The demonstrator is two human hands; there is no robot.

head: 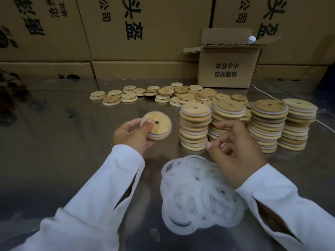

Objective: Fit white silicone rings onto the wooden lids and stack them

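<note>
Fingers of your left hand clamp a wooden lid wearing a white ring; your right hand hovers loosely curled, holding nothing, above the ring pile, before four lid stacks.

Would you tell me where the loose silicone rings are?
The pile of white silicone rings lies on the table, bottom centre of the head view, beneath the right hand.

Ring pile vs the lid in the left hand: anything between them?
Nothing: in the head view, only bare reflective tabletop separates the pile of white rings from the lid held in the left hand.
</note>
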